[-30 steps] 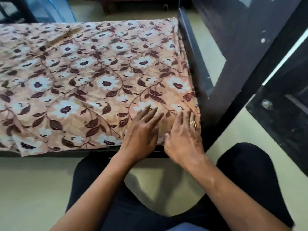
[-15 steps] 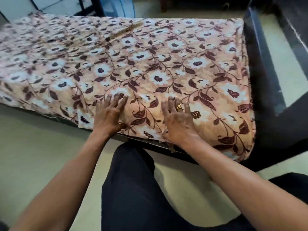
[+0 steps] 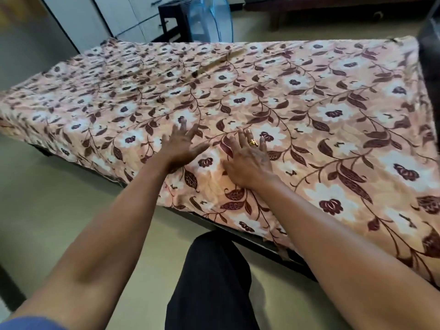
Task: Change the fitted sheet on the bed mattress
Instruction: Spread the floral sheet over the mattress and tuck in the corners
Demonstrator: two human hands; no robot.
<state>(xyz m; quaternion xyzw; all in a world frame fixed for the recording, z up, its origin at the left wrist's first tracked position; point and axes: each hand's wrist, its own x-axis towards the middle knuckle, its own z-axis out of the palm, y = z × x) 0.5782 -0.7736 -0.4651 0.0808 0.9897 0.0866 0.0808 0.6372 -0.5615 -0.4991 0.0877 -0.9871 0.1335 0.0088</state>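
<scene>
A peach fitted sheet [image 3: 297,110] with white flowers and dark maroon leaves covers the whole mattress. It hangs over the near side edge. My left hand [image 3: 182,146] lies flat on the sheet with fingers spread, a little in from the near edge. Just to its right, my right hand [image 3: 250,160] presses flat on the sheet too, with a gold ring on one finger. Neither hand grips any cloth. Small wrinkles run across the far left part of the sheet.
The dark bed frame [image 3: 238,228] shows under the near edge and its dark end board [image 3: 429,58] stands at the right. Behind the bed are a blue plastic fan [image 3: 209,19], a black stool [image 3: 172,17] and white cabinets [image 3: 114,15]. Beige floor [image 3: 47,210] lies on my side.
Both hands have slid from the near right corner leftward along the bed and further onto the sheet top. The view has swung left, showing more of the bed's length.
</scene>
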